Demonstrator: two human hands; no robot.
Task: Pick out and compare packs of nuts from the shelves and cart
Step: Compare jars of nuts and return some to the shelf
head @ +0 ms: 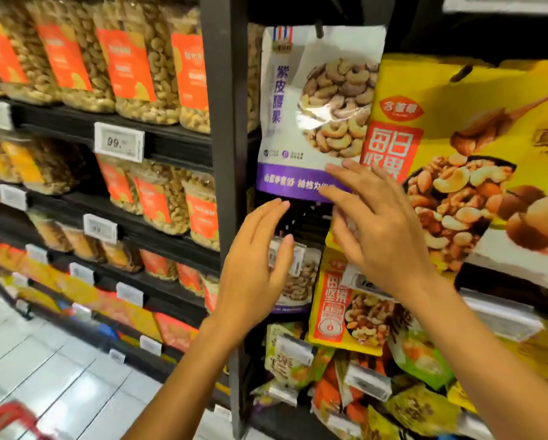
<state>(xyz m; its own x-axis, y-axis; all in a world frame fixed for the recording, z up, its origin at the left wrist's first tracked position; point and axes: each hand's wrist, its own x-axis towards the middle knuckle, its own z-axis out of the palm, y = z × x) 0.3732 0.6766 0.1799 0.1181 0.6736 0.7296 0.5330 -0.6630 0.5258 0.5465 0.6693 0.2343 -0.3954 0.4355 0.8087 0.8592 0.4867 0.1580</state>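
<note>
White-and-purple cashew pack (314, 106) hangs from a peg at upper centre of frame, clear window showing cashews, purple band along its bottom. Right hand (383, 230) is raised at centre right, fingers (339, 169) straight and spread, gripping nothing; fingertips lie over the pack's lower right corner, contact likely but can't confirm. Left hand (256, 265) is at centre, just below the pack's bottom edge, fingers straight and together, thumb out, holding nothing, apart from the pack. Yellow mixed-nut pack (456, 154) hangs just right of the cashew pack, its left edge overlapping it; the right palm sits in front of its lower left part. Below the hands: a second cashew pack (298, 281), smaller yellow pack (333, 312) beside it, green and orange packs (298, 360) lower down. Black upright post (225, 122) left of the hanging packs. Left half: shelves of clear cashew tubs (129, 68) with orange labels, price tag (119, 142) reading 99. Red cart (9, 420) at bottom left corner, blurred, over white floor tiles (44, 360).
</note>
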